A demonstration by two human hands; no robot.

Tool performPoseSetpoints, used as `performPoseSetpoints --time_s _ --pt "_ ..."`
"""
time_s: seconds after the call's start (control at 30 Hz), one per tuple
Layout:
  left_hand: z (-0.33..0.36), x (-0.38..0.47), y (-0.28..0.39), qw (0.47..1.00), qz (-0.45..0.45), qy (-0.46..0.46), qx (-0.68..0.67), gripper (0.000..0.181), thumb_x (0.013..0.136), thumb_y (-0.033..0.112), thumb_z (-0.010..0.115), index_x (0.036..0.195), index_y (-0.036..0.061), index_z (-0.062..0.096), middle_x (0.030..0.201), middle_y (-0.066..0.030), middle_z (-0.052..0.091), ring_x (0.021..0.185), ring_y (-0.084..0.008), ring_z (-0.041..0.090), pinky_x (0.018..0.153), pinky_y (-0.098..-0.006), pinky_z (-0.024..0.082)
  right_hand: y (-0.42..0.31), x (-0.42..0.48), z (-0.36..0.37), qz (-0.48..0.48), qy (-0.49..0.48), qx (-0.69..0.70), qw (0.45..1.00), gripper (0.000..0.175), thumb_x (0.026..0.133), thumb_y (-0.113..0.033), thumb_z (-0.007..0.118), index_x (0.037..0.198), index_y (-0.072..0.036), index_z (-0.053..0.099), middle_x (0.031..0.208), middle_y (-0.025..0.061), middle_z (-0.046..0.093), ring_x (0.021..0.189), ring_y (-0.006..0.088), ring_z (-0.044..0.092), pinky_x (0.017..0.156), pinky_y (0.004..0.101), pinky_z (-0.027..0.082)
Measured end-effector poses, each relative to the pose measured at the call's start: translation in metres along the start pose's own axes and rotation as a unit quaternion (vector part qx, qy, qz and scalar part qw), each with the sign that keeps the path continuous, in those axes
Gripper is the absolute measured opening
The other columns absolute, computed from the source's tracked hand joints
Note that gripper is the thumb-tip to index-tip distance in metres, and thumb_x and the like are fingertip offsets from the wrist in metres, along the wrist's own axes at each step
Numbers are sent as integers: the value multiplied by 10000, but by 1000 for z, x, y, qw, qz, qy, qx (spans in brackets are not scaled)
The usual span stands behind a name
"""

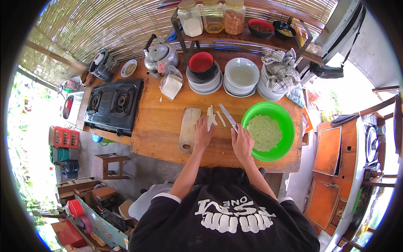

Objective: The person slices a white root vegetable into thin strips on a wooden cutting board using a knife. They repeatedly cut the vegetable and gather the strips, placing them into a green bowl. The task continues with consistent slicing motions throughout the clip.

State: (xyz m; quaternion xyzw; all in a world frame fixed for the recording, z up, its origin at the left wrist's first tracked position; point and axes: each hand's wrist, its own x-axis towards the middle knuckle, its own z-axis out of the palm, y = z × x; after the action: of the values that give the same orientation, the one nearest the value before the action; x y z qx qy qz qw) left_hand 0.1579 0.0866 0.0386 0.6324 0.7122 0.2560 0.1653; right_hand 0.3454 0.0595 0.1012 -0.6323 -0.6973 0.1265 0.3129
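Observation:
My right hand grips the handle of a kitchen knife, whose blade points away from me over the wooden table. Several pale, thin strips lie beside the fingertips of my left hand; whether the fingers hold any of them I cannot tell. One separate strip rests between them and the blade. Partly under my left hand is a wooden cutting board with a slot near its close end. Just right of my right hand stands a bright green basin containing a pale, finely chopped mass.
Stacked white plates, red-and-black bowls and a checked cloth line the table's back. A metal kettle and a bag of white pieces stand left of them. A gas stove is at left; jars occupy the shelf.

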Motion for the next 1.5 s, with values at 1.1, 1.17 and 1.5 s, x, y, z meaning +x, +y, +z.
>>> performPoseSetpoints --time_s 1.1,1.17,1.5 --pt "-92 18 -129 991 -36 123 -41 335 909 154 632 1230 61 627 1294 -161 607 1251 -359 512 1057 -479 377 -79 25 121 86 -199 53 975 232 970 -199 556 1104 -29 474 881 249 652 849 454 628 748 561 481" --pt "-98 39 -136 992 -30 117 -48 334 912 155 629 1232 60 624 1302 -165 600 1249 -363 516 1049 -483 386 -91 29 137 100 -205 74 971 255 971 -215 557 1102 -21 457 899 264 650 870 468 626 757 567 479" --pt "-94 162 -169 987 77 143 18 332 876 148 686 1189 49 634 1311 -153 595 1201 -364 549 1005 -485 453 -111 49 189 126 -250 -14 960 460 875 -218 734 1131 8 425 896 305 645 909 491 626 783 563 484"
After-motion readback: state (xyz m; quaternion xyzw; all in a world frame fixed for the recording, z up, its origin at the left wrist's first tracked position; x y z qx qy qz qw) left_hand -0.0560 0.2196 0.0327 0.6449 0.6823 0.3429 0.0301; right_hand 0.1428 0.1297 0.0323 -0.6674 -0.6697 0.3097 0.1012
